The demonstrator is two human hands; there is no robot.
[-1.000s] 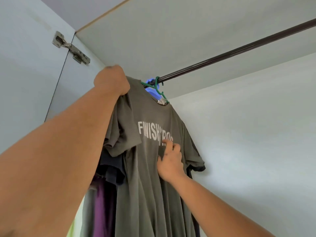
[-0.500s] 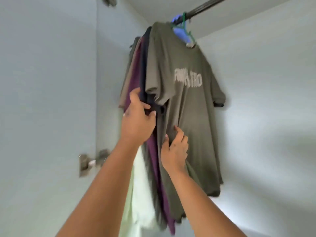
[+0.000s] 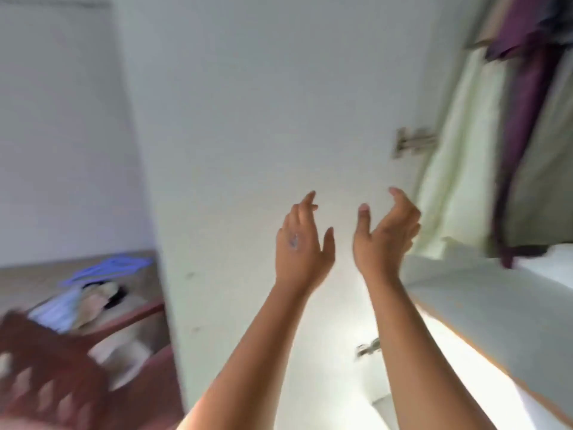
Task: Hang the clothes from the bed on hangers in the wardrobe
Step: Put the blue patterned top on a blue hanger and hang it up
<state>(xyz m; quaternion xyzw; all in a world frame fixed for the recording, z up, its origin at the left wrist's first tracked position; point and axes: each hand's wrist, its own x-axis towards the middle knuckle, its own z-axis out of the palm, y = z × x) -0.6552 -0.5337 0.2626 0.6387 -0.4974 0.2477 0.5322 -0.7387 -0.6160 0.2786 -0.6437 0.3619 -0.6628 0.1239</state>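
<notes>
My left hand (image 3: 302,240) and my right hand (image 3: 384,234) hover side by side in front of the open white wardrobe door (image 3: 263,119), fingers loosely spread, holding nothing. At the right edge hang the clothes in the wardrobe: a pale green garment (image 3: 455,150), a purple one (image 3: 521,88) and an olive-grey one (image 3: 545,169). Far left, loose clothes (image 3: 93,299) lie on the bed (image 3: 28,283), with blue hangers (image 3: 108,268) beside them. The picture is blurred by motion.
A metal hinge (image 3: 412,142) sits on the door near the hanging clothes, and a second hinge (image 3: 369,347) lower down. A white wardrobe shelf (image 3: 496,305) runs along the right. A dark red wooden bed frame (image 3: 62,367) fills the lower left.
Both hands have let go of the hanging shirts and drawn back, empty. My view has swung left and down, from the wardrobe rail to the door and the bed.
</notes>
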